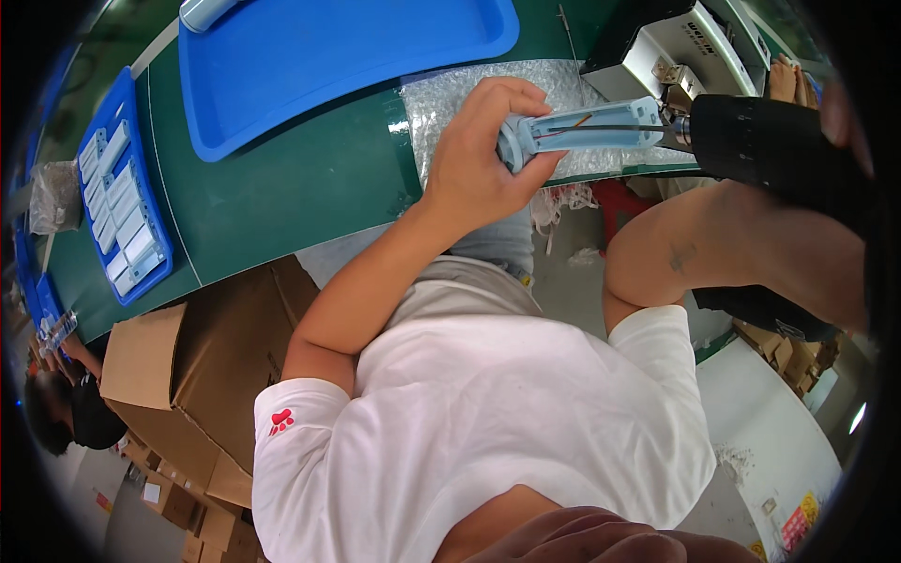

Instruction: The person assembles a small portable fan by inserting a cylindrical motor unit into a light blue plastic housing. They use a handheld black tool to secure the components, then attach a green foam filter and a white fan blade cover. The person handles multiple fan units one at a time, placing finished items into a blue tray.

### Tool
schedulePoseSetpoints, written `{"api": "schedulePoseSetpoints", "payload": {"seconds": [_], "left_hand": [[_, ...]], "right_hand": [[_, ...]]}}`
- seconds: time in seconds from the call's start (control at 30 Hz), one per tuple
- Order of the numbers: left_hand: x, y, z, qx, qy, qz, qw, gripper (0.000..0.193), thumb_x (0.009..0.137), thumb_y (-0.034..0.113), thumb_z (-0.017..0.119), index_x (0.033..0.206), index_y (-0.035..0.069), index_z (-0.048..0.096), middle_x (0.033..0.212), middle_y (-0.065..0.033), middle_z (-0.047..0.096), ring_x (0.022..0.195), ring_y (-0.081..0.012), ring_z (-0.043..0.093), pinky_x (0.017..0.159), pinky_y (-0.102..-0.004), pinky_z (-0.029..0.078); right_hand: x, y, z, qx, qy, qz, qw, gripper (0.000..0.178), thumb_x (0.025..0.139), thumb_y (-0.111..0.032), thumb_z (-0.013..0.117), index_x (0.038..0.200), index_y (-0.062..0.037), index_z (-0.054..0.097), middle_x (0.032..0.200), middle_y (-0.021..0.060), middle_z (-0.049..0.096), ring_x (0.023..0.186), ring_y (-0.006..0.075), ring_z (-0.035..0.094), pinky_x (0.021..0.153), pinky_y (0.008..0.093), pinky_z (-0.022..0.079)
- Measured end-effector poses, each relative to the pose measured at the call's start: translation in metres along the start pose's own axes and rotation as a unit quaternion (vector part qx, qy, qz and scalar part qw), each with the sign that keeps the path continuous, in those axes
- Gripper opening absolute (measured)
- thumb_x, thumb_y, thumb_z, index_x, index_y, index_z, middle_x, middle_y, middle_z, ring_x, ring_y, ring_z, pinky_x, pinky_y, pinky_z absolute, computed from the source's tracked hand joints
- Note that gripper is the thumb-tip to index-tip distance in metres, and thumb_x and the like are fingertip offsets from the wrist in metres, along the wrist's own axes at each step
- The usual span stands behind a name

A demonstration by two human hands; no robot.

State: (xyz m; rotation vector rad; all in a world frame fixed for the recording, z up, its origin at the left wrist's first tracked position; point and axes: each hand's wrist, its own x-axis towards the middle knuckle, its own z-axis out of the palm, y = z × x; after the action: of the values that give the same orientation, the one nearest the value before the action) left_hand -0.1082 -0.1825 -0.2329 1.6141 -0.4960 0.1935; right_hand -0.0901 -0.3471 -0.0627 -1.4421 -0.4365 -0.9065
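Pale-blue casing, one, in left hand; one black tool.

One large blue plastic tray, one narrow blue plastic tray, one pale-blue plastic housing, one black cylindrical tool, one clear bubble-wrap sheet.

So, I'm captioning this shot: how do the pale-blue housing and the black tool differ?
The pale-blue housing is open on the side facing the camera, its inside showing; the black tool has a closed, rounded body. The housing looks slimmer, the tool thicker. The left hand grips the housing, the right hand the tool. Both are long and lie roughly in line.
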Motion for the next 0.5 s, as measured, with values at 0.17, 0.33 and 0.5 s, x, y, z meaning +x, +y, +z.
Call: {"api": "schedulePoseSetpoints", "payload": {"seconds": [0.17, 0.33, 0.5], "left_hand": [[0.002, -0.001, -0.001, -0.004, 0.012, 0.02, 1.0, 0.042, 0.076, 0.002, 0.083, 0.11, 0.006, 0.06, 0.116, -0.0121, 0.064, 0.105, -0.0248, 0.065, 0.09, -0.0343, 0.051], [0.002, 0.01, -0.008, 0.023, -0.038, 0.013, 0.999, 0.05, 0.074, 0.006, 0.085, 0.117, 0.006, 0.06, 0.115, -0.0137, 0.064, 0.106, -0.0283, 0.064, 0.094, -0.0357, 0.05], [0.025, 0.043, -0.091, 0.003, -0.23, -0.141, 0.963, 0.058, 0.079, 0.016, 0.084, 0.128, 0.003, 0.056, 0.121, -0.0141, 0.065, 0.11, -0.0294, 0.063, 0.098, -0.0368, 0.05]], "right_hand": [[0.005, -0.001, 0.006, 0.005, -0.001, -0.013, 1.0, 0.037, 0.094, -0.036, 0.056, 0.097, 0.0001, 0.057, 0.084, 0.013, 0.053, 0.079, 0.0244, 0.049, 0.072, 0.0351, 0.046], [0.03, -0.003, 0.014, -0.013, 0.02, -0.02, 1.0, 0.038, 0.095, -0.037, 0.053, 0.096, 0.0006, 0.057, 0.082, 0.0138, 0.052, 0.079, 0.0258, 0.048, 0.072, 0.036, 0.045], [0.066, -0.022, -0.028, 0.385, 0.001, 0.061, 0.921, 0.021, 0.084, -0.025, 0.063, 0.084, -0.0048, 0.055, 0.079, 0.0039, 0.056, 0.069, 0.014, 0.055, 0.063, 0.0273, 0.046]]}}
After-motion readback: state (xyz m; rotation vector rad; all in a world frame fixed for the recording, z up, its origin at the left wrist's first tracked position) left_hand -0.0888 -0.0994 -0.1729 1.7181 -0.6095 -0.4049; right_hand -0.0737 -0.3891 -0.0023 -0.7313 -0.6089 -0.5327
